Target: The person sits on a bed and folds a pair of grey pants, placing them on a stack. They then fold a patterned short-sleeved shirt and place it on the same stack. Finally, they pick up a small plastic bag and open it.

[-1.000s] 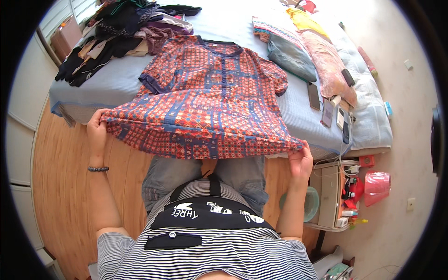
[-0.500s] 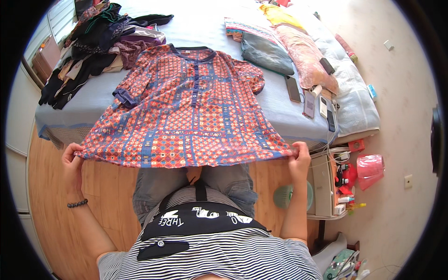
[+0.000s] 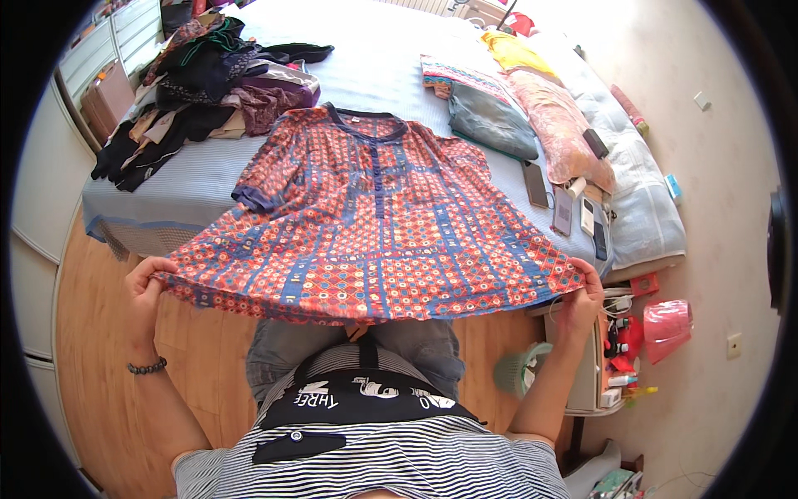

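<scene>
A red and blue patterned short-sleeved shirt (image 3: pixel 378 241) lies face up with its collar and shoulders on the bed, its lower part stretched out toward me past the bed's near edge. My left hand (image 3: pixel 148 287) is closed on the left corner of the hem. At the right corner, my right hand (image 3: pixel 584 291) grips the hem with fingers and thumb pinched together. Between the hands the hem hangs in a slight sag over my knees. The left sleeve with its dark blue cuff rests on the bed; the right sleeve is partly folded under or behind the body.
A heap of dark clothes (image 3: pixel 199 91) is at the far left of the bed (image 3: pixel 366 41). Folded jeans (image 3: pixel 490 121), several phones near a white power bank (image 3: pixel 588 216), and a pink pillow (image 3: pixel 544 125) lie right. A bedside cabinet (image 3: pixel 586 374) and green bin (image 3: pixel 517 370) stand near right.
Both hands have drawn the hem a little nearer and wider apart, the right hand moving outward. The right sleeve has gone from spread out to tucked in. The view has shifted slightly.
</scene>
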Demonstrator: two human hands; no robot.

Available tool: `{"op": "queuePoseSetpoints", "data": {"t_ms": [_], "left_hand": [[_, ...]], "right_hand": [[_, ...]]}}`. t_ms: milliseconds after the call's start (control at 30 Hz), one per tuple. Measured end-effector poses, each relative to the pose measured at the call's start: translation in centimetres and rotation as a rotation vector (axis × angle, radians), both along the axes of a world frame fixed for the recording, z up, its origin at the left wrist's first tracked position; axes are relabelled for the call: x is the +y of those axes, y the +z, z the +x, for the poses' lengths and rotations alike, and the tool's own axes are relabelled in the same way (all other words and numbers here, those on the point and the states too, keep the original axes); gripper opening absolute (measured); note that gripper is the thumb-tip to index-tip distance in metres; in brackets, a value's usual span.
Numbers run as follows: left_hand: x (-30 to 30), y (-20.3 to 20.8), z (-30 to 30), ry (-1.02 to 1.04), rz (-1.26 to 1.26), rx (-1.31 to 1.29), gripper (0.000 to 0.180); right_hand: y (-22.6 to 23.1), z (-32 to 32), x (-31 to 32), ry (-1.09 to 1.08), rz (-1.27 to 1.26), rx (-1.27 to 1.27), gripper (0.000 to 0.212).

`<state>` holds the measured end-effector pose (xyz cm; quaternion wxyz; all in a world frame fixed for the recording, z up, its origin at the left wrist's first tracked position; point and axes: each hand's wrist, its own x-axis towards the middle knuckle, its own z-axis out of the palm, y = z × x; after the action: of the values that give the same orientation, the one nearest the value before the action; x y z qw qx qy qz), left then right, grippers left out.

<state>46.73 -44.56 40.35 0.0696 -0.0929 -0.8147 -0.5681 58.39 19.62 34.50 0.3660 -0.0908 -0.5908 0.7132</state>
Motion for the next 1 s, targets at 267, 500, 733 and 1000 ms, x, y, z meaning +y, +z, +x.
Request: {"op": "queuePoseSetpoints", "data": {"t_ms": [267,500,733,1000], "left_hand": [[-2.9,0.5,-4.6,0.243,-0.431,0.309,0.015],[-3.1,18.4,-11.9,0.176,0.063,0.360,0.034],[-5.7,29.4,-18.2,0.075,0.066,0.457,0.033],[-6.3,28.9,-19.9,0.084,0.116,0.374,0.028]], "right_hand": [[3.9,-3.2,0.7,-0.168,0.449,-0.221,0.019],[18.3,-8.8,2.6,-0.049,0.267,0.246,0.021],[30.7,-8.1,10.4,-0.037,0.468,0.153,0.024],[38.4,-6.7,14.8,0.029,0.297,0.289,0.023]]}}
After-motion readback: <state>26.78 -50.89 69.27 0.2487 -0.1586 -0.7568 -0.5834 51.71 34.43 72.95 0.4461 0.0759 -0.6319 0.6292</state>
